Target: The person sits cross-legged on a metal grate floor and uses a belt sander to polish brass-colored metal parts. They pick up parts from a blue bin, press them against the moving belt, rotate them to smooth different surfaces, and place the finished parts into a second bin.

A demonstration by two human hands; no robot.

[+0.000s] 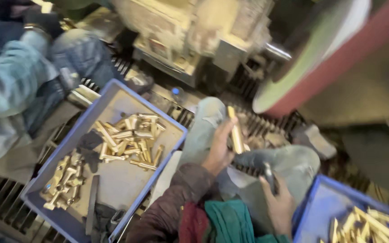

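Gripping a brass rod, our left hand held it nearly upright above our knee, long axis pointing up toward the machine. Far left, a person's denim sleeve bordered a blue tray of brass fittings and a smaller pile. Our right hand closed round a dark tool. A second blue bin held more brass pieces, under a red-rimmed wheel.
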